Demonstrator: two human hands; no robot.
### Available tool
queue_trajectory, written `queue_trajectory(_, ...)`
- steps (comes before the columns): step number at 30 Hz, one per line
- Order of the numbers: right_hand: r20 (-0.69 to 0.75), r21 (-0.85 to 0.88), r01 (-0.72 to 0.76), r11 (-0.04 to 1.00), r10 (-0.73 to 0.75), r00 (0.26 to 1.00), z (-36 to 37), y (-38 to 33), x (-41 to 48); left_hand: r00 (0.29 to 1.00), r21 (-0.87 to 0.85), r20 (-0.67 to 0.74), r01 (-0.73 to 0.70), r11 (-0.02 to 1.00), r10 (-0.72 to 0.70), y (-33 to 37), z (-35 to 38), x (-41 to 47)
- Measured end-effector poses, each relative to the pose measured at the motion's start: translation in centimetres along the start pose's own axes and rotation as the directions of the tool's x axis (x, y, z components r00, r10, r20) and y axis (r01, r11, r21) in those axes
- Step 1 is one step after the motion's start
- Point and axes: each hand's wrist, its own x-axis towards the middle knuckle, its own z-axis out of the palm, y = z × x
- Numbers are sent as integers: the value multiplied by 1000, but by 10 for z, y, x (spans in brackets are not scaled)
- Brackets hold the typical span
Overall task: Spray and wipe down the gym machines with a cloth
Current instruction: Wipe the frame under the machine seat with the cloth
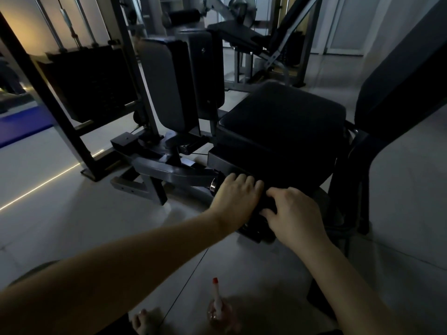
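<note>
The gym machine has a black padded seat (280,122) and upright pads (169,85). Low in front of the seat, both my hands are on a dark part of the frame (256,228). My left hand (234,197) lies over it with its fingers bent down over the far edge. My right hand (295,213) is beside it, fingers and thumb curled round a dark bunched thing (264,205) that looks like a cloth; the dim light hides its outline. A spray bottle (219,308) with a red nozzle tip stands on the floor near me.
A weight stack (92,81) in a black frame stands at the left, and another machine (254,37) stands behind. A dark backrest (399,93) rises at the right. Pale tiled floor (72,213) lies all around. My bare foot (145,321) is at the bottom edge.
</note>
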Motion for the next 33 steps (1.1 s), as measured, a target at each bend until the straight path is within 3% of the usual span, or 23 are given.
queue_trajectory(2, 12, 5, 0, 1000, 0, 1000, 0, 1, 0, 1000, -44, -5, 24, 999, -24, 7, -4, 0)
queue_trajectory(4, 30, 27, -3, 1000, 2, 1000, -1, 2, 2, 991, -63, 128, -35, 997, 43, 2, -20, 8)
queue_trajectory(6, 36, 32, 6, 999, -7, 999, -1, 4, 3, 933, -134, 309, -148, 980, 183, -12, -34, 26)
queue_trajectory(8, 25, 23, 11, 1000, -11, 1000, 0, 6, 3, 781, -315, 552, -130, 940, 293, -22, -37, 52)
queue_trajectory(11, 7, 49, 9, 999, -9, 1000, 3, 6, 1, 393, -447, 841, 117, 887, 372, -26, -34, 80)
queue_trajectory(12, 3, 57, 8, 998, -8, 1000, 3, 6, 0, 311, -454, 869, 188, 871, 385, -26, -33, 85)
queue_trajectory(13, -3, 65, 5, 998, -5, 1000, 4, 6, -1, 294, -454, 874, 212, 866, 386, -27, -34, 86)
queue_trajectory(14, -12, 73, 3, 997, -2, 1000, 4, 7, -1, 348, -451, 859, 170, 876, 375, -25, -35, 83)
queue_trajectory(16, -26, 76, -6, 997, 8, 1000, 5, 7, -4, 621, -375, 722, -19, 927, 305, -20, -35, 67)
queue_trajectory(18, -37, 68, -11, 998, 14, 999, 5, 6, -6, 866, -186, 468, -100, 978, 177, -11, -30, 41)
queue_trajectory(20, -36, 72, -26, 997, 29, 999, 6, 5, -7, 979, -49, 189, -71, 996, 79, -1, -16, 18)
queue_trajectory(22, -31, 81, -32, 996, 34, 999, 6, 4, -8, 998, 7, -6, -58, 998, 58, 5, 1, 5)
queue_trajectory(24, -33, 83, -35, 996, 38, 999, 6, 4, -10, 996, -6, -82, -43, 999, 42, 8, 9, 4)
queue_trajectory(27, -22, 84, -22, 996, 24, 999, 2, 4, -12, 998, -70, -11, -58, 996, 58, 4, 3, 6)
queue_trajectory(30, 40, 114, 7, 993, -11, 999, -3, 7, -14, 982, -147, -10, -187, 971, 188, -23, -16, -10)
queue_trajectory(32, -6, 175, 52, 983, -52, 999, -8, -2, -13, 986, -346, -8, -160, 924, 168, -52, -30, -31)
queue_trajectory(33, -45, 197, 90, 976, -83, 996, -8, -11, -9, 996, -493, -25, -88, 866, 87, -64, -33, -42)
